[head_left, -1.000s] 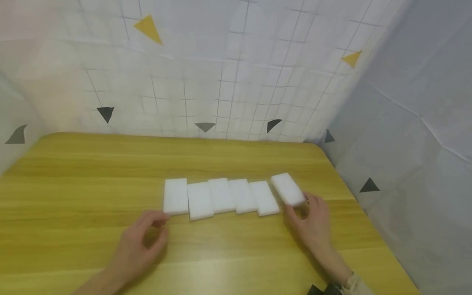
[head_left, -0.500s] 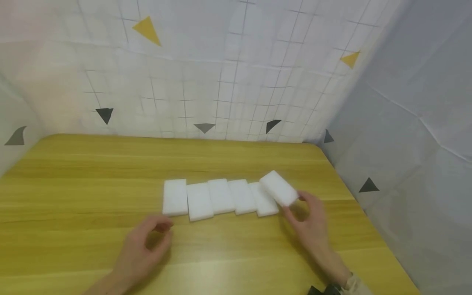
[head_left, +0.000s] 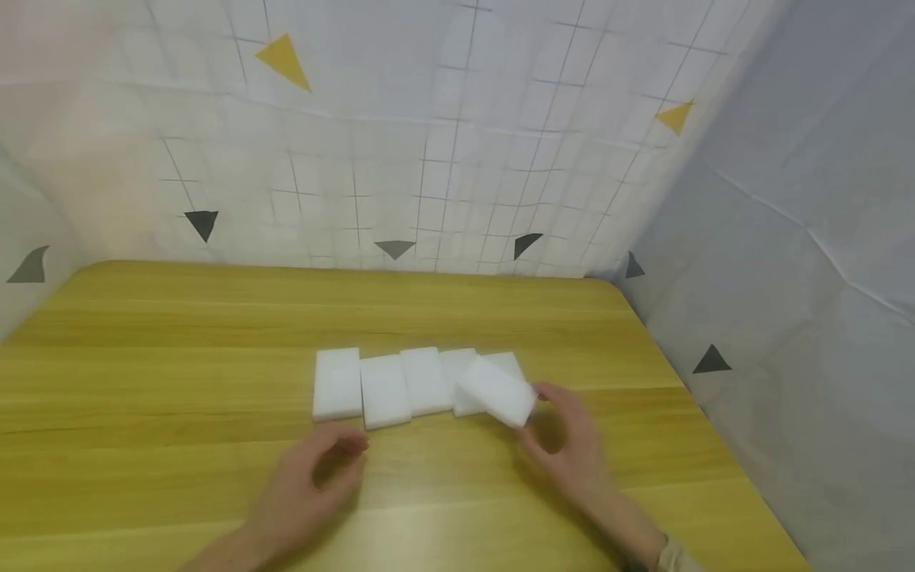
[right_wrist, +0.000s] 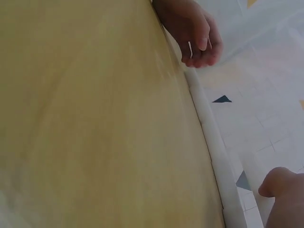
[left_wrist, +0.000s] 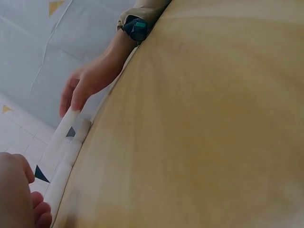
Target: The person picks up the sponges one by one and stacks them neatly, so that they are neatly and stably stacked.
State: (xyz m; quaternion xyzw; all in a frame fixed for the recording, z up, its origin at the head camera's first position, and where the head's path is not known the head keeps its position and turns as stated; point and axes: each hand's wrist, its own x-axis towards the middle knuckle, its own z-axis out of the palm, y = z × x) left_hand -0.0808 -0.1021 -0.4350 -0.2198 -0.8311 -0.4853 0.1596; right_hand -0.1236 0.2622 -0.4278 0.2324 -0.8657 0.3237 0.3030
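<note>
Several thin white sponge blocks lie in a slanting row on the wooden table; the leftmost block [head_left: 337, 384] sits beside a slightly lower one [head_left: 386, 391]. My right hand [head_left: 572, 453] pinches another white sponge block [head_left: 499, 389] by its near right end, between thumb and fingers. That block is tilted and raised over the right end of the row, partly covering the two blocks there; the left wrist view shows the held block [left_wrist: 59, 135] above the row. My left hand [head_left: 307, 486] hovers just in front of the left blocks, fingers loosely curved and holding nothing.
The wooden table [head_left: 179, 318] reaches back to a white sheet [head_left: 400, 159] with grid lines and triangles. A grey sheet [head_left: 801, 262] hangs along the right edge. A dark watch [left_wrist: 136, 28] is on the right wrist.
My right hand has carried its block leftward, from beside the row's right end to over its right blocks. My left hand has slid a little to the right and towards me.
</note>
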